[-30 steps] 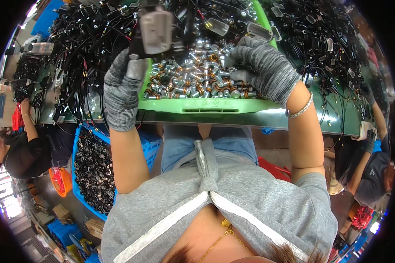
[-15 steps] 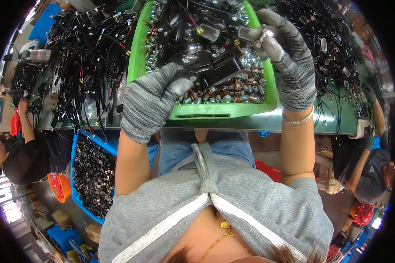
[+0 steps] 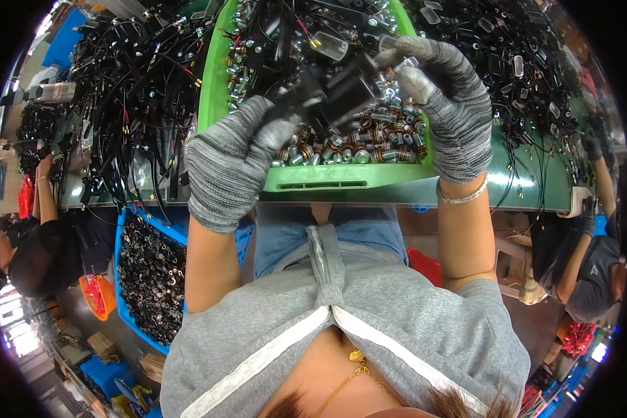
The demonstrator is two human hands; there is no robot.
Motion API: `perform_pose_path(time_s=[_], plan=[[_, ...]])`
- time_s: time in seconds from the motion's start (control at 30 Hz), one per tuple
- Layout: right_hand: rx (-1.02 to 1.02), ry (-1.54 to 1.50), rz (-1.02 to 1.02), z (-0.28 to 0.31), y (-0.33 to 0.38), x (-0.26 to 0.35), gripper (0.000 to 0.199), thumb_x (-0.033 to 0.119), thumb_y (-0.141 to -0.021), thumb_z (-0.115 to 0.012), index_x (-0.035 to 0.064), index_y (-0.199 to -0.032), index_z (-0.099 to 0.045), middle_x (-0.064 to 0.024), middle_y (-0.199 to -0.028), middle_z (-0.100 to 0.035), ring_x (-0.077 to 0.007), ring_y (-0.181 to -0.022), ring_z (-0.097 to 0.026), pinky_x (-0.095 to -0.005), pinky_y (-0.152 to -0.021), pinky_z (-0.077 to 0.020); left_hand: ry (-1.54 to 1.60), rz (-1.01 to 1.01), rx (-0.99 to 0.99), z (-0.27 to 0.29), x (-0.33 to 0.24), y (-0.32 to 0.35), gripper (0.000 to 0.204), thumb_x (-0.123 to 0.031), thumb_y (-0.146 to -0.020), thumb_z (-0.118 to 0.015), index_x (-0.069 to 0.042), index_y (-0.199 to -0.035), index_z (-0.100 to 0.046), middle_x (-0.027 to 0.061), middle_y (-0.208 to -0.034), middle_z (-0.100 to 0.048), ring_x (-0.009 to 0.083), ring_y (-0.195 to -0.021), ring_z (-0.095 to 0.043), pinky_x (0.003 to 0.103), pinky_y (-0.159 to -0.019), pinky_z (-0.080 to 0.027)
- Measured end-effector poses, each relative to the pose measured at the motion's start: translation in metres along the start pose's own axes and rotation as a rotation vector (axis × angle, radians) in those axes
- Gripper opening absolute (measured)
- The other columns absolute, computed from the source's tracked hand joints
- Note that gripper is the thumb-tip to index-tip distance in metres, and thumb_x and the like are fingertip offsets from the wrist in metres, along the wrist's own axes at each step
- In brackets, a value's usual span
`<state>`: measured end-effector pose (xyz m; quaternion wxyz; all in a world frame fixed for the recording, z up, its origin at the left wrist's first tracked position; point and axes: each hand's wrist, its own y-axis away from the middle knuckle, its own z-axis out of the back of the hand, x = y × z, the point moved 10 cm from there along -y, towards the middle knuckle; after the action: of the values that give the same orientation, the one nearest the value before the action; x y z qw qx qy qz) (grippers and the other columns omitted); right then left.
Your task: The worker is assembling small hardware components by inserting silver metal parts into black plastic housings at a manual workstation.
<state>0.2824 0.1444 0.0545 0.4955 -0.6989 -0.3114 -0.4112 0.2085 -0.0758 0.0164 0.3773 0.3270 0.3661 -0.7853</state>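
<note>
Our left grip (image 3: pixel 228 161) pinches a blurred black part (image 3: pixel 347 99) over the green bin (image 3: pixel 390 175) of metal fittings (image 3: pixel 362 145) — our right grip (image 3: pixel 454 108) curls near the part's end — whether pinching, we cannot tell.

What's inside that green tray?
The tray holds many small metal fittings, partly coppery; black pieces and a clear cover lie over them farther back. The black part in the left hand hides some; the tray's bottom is covered too.
</note>
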Motion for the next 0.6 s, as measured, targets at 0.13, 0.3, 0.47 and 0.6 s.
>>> perform_pose_path(time_s=[0.13, 0.3, 0.47, 0.6], plan=[[0.208, 0.544, 0.193, -0.005, 0.002, 0.0, 0.025, 0.006, -0.076, -0.075, 0.0082, -0.1, -0.068, -0.0056, -0.096, -0.071, -0.0149, -0.091, -0.067, -0.0299, -0.085, -0.0553, -0.016, 0.007, -0.188, 0.018, 0.006, 0.002, 0.04, -0.029, -0.082, -0.073, 0.005, -0.102, -0.068, 0.0175, -0.08, -0.07, 0.0215, -0.07, -0.069, 0.03, -0.066, -0.054], [0.468, 0.799, 0.082, -0.023, 0.004, -0.02, 0.026, 0.01, -0.072, -0.078, 0.0091, -0.096, -0.07, -0.0049, -0.093, -0.071, -0.0157, -0.089, -0.067, -0.0288, -0.08, -0.0541, -0.047, -0.025, -0.209, 0.019, 0.004, 0.003, 0.038, -0.026, -0.083, -0.073, 0.006, -0.102, -0.067, 0.0184, -0.081, -0.07, 0.0228, -0.071, -0.069, 0.031, -0.067, -0.054], [0.697, 0.818, 0.211, -0.043, 0.002, -0.025, 0.023, 0.01, -0.072, -0.077, 0.0098, -0.093, -0.069, -0.0047, -0.089, -0.068, -0.0186, -0.087, -0.064, -0.0302, -0.075, -0.0531, -0.089, -0.091, -0.236, 0.021, 0.001, 0.003, 0.037, -0.026, -0.082, -0.074, 0.005, -0.102, -0.068, 0.0185, -0.081, -0.07, 0.0236, -0.071, -0.07, 0.031, -0.067, -0.055], [0.709, 0.779, -0.21, -0.05, -0.008, -0.041, 0.029, 0.006, -0.071, -0.076, 0.0092, -0.098, -0.069, -0.0063, -0.092, -0.067, -0.0235, -0.09, -0.062, -0.0352, -0.082, -0.052, -0.071, -0.107, -0.243, 0.021, 0.001, 0.004, 0.036, -0.025, -0.081, -0.074, 0.004, -0.101, -0.069, 0.0171, -0.079, -0.07, 0.0232, -0.069, -0.07, 0.031, -0.065, -0.055]])
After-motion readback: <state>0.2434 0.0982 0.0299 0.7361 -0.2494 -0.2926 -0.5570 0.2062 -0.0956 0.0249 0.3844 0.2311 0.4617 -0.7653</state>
